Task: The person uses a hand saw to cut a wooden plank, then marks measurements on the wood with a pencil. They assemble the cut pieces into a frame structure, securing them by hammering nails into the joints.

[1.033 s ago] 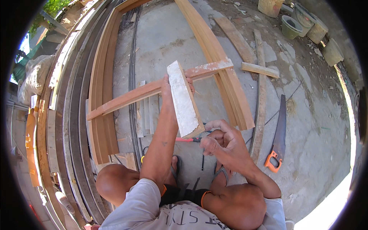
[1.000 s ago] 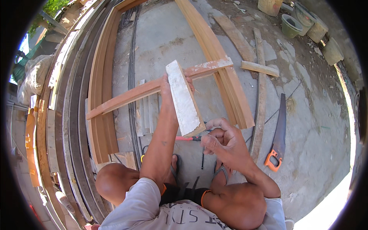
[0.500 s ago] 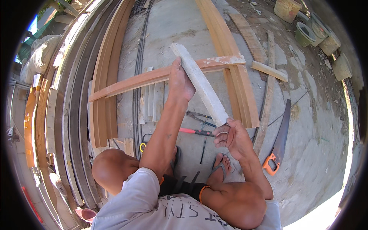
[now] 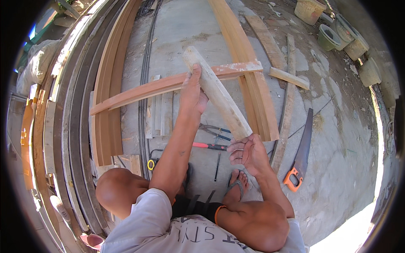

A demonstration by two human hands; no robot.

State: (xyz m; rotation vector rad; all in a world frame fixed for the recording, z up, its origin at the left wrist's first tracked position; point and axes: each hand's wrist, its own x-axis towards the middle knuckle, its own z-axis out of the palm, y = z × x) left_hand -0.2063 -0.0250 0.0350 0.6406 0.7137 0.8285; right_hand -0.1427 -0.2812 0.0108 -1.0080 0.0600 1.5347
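Observation:
A short, pale wooden batten slants across in front of me, its upper end to the left and its lower end near my right hand. My left hand is closed around its upper part, with the thumb over the top face. At the lower end my right hand pinches the batten's tip, thumb against the wood and the other fingers curled. Beyond and below the batten, a reddish crossbar lies over two long timber frame pieces, the left one and the right one.
A handsaw with an orange handle lies at right. Pliers and a red-and-black handled tool rest on the concrete between my feet and the crossbar. Long planks line the left side. Buckets stand at the far right.
The batten has turned in my hands and now shows a browner face and an edge. My left thumb now lies over it. The whole view has shifted slightly.

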